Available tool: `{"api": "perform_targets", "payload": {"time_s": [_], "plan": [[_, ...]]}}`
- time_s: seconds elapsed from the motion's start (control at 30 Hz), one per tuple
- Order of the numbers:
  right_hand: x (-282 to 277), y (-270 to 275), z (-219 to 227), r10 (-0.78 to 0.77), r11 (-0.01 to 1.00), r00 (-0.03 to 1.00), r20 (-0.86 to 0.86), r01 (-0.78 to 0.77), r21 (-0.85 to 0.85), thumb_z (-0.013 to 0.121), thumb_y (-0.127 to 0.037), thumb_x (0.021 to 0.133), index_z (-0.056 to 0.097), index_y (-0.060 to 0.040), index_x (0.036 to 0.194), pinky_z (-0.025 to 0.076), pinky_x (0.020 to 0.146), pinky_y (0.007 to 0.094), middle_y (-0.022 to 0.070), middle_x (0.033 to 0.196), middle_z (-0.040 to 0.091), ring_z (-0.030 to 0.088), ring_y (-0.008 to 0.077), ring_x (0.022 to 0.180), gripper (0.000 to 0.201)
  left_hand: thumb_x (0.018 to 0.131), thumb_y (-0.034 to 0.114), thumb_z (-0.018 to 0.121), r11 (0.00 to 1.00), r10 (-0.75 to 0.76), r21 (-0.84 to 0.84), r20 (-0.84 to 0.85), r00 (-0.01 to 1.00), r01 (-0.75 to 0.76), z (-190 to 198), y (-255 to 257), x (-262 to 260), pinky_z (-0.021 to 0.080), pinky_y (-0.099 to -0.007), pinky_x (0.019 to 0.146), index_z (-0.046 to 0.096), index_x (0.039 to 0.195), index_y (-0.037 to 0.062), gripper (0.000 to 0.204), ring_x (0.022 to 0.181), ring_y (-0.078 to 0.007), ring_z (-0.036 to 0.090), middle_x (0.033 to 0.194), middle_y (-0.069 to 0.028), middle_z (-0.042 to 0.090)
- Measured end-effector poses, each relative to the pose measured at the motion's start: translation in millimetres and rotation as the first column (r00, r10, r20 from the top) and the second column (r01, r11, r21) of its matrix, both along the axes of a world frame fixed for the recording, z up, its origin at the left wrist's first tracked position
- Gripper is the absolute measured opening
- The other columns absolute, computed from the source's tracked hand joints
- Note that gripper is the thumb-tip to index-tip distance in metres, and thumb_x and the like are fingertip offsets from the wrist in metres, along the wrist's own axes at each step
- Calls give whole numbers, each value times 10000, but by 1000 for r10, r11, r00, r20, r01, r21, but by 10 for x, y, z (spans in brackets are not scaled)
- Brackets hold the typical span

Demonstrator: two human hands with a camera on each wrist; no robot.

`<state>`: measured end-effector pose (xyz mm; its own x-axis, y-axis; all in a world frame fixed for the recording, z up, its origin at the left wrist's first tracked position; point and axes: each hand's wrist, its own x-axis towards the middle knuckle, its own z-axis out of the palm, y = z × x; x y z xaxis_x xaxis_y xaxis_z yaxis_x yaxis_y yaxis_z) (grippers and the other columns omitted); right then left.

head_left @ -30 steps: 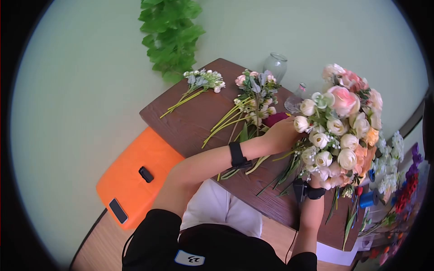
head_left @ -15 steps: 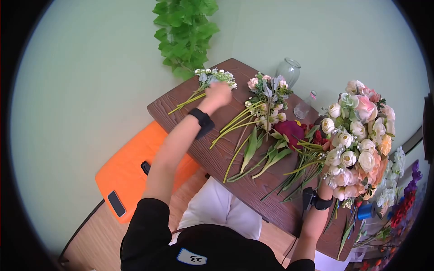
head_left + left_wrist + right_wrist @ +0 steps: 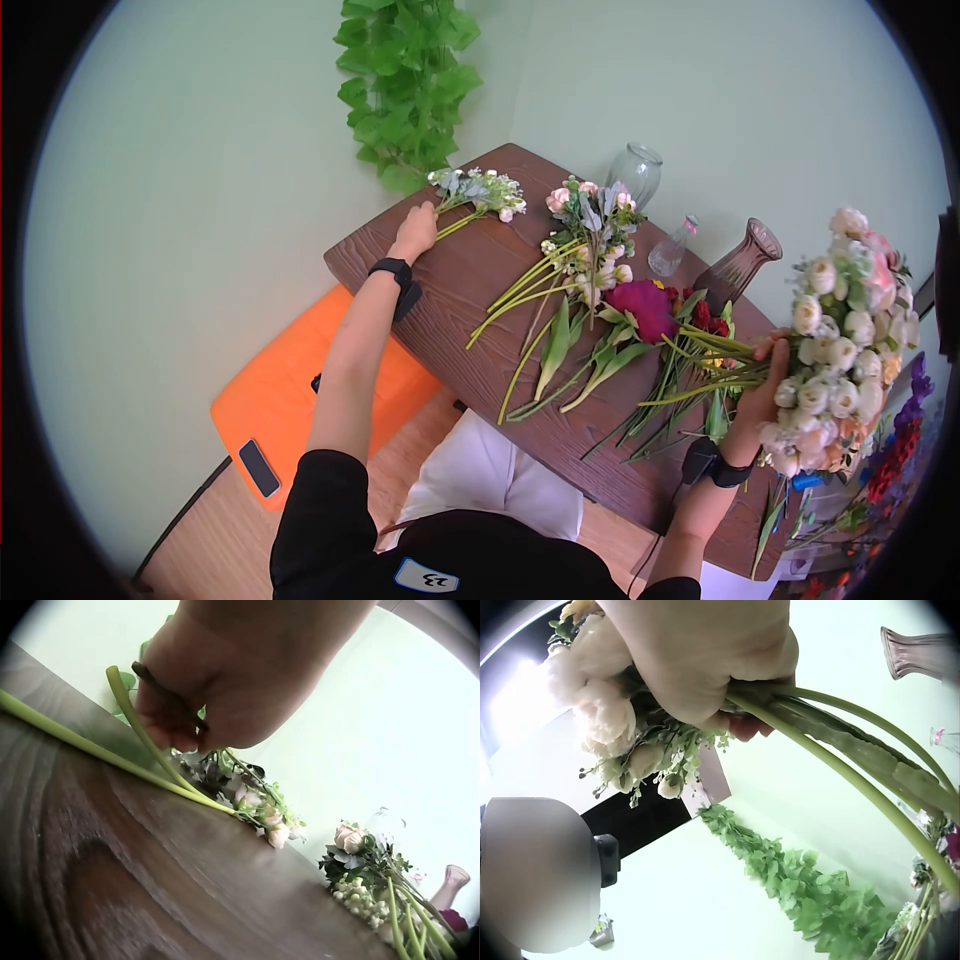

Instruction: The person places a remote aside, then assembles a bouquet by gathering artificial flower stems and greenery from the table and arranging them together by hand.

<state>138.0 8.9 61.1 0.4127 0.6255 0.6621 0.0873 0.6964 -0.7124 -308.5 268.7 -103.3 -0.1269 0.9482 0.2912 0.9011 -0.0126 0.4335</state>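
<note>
My left hand [image 3: 416,232] is at the far left of the table, by a small spray of white blooms [image 3: 490,190]. In the left wrist view that hand [image 3: 225,682] pinches a dark stem, while two yellow-green stems [image 3: 112,757] lie beside it. My right hand [image 3: 762,392] grips the stems of a large bouquet of white, pink and peach flowers [image 3: 845,350], its stem ends pointing left. In the right wrist view the hand [image 3: 712,660] curls round thick green stems [image 3: 840,769], with pale blooms [image 3: 604,712] on its other side.
A pink-and-white bunch [image 3: 590,240], a dark magenta flower [image 3: 642,308] and loose green stems lie mid-table. Behind them stand a clear jar [image 3: 636,172], a small glass bottle [image 3: 668,252] and a brownish vase [image 3: 738,262]. An orange seat [image 3: 290,400] holds a phone [image 3: 259,468].
My left hand left the large bouquet, moved across to the white spray and then down to its stems. The bouquet in my right hand has shifted right, and the brownish vase has come into view.
</note>
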Motion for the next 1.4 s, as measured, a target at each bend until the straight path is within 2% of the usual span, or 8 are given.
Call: {"api": "perform_targets", "payload": {"time_s": [0.37,0.43,0.47,0.57,0.73,1.1,1.17,1.4], "plan": [[195,36,-39,-56,997,998,-33,54,-46,510,-88,827,442,-36,946,399,487,245,24,768,450,420,97,623,147,854,166,418,855,-146,519,213,966,15,660,-447,532,414,-456,582,424,897,28,145,717,-397,532,747,-214,552],[623,274,-443,181,982,976,-123,-186,-24,541,-128,803,450,-67,963,437,503,280,29,799,460,435,115,652,194,868,184,410,782,-240,623,314,919,-9,774,-479,659,412,-434,563,449,931,30,171,697,-400,535,735,-212,553],[829,285,-570,331,943,934,-139,-332,15,569,-139,777,454,-71,980,463,570,295,39,824,478,463,137,687,243,872,207,420,773,-265,634,357,896,-25,854,-536,741,416,-385,535,469,940,33,193,625,-355,549,708,-198,546],[694,23,-400,165,986,980,-113,-161,50,571,-139,776,455,-70,979,463,573,296,39,824,479,464,138,690,244,877,203,438,711,-420,704,418,806,6,1090,-705,1035,360,-251,504,482,1014,23,230,567,-97,428,670,-64,511],[510,69,-104,13,995,997,-70,-6,99,575,-139,771,457,-69,977,461,581,297,40,826,482,466,139,698,247,902,164,374,717,-691,648,608,391,258,1230,-1008,1461,283,-169,475,446,968,29,168,546,-29,332,647,26,393],[446,-120,-118,-15,989,1000,20,12,145,583,-139,761,462,-67,971,457,597,298,42,830,490,472,143,714,252,892,120,381,649,-733,702,475,487,292,1095,-1304,1906,256,-165,506,398,1077,8,217,569,-25,308,670,43,349],[520,-1319,-1055,-17,988,999,35,11,153,584,-139,759,463,-66,970,457,600,298,42,830,491,473,144,717,253,892,115,382,637,-737,727,477,478,257,1073,-1308,1927,257,-166,512,386,1095,6,231,573,-27,309,675,41,352],[441,-158,-76,-45,984,996,83,30,177,589,-139,753,466,-65,966,454,611,300,43,833,496,477,146,727,257,911,171,345,630,-775,730,568,276,267,1120,-1337,1951,222,-155,431,353,1067,46,200,506,-19,283,674,20,371]]}}
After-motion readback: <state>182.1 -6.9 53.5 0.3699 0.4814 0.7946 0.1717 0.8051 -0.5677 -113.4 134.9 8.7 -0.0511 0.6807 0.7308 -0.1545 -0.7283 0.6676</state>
